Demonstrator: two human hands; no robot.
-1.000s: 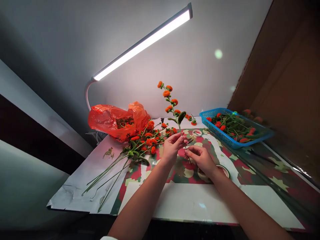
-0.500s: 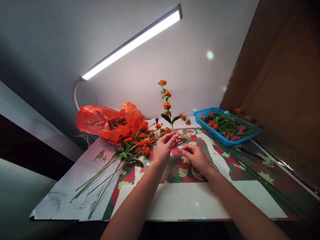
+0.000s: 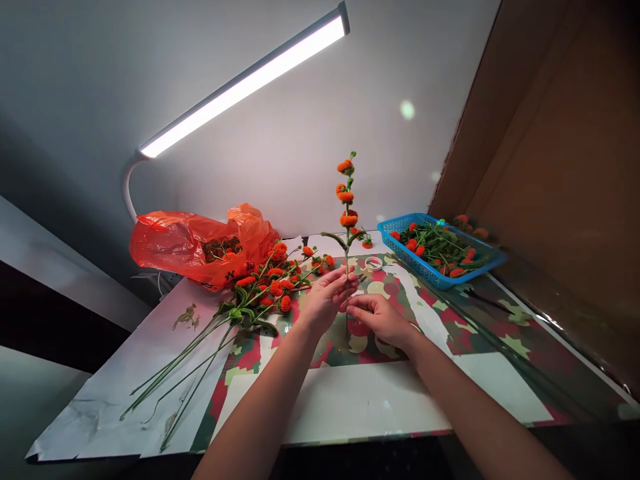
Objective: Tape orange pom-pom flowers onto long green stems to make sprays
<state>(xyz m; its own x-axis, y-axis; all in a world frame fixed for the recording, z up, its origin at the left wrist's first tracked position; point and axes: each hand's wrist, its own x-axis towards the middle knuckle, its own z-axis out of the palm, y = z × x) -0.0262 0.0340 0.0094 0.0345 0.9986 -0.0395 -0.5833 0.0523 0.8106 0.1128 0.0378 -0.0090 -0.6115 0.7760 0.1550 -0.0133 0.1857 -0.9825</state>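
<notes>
An artificial flower stem [image 3: 347, 243] with fuzzy orange blooms and small green leaves stands upright between my hands. My left hand [image 3: 327, 297] has its fingers closed loosely about the stem, below the pair of leaves. Lower down, my right hand [image 3: 380, 317] pinches the same stem between thumb and fingers. The thin bottom end of the stem points down toward the table. To the left lies a bunch of finished flower stems [image 3: 243, 313], their blooms pointing away from me.
An open red plastic bag [image 3: 170, 243] holding more blooms is at the back left. On the right, a blue basket [image 3: 430, 272] contains orange flowers with greenery. A white ring-shaped roll [image 3: 373, 264] lies on the camouflage-patterned cover [image 3: 330, 347]. A lit lamp [image 3: 245, 83] hangs above.
The flower stem has turned and become more upright, so its leaves face differently. My right hand has moved in to pinch the stem. The whole view has shifted slightly.
</notes>
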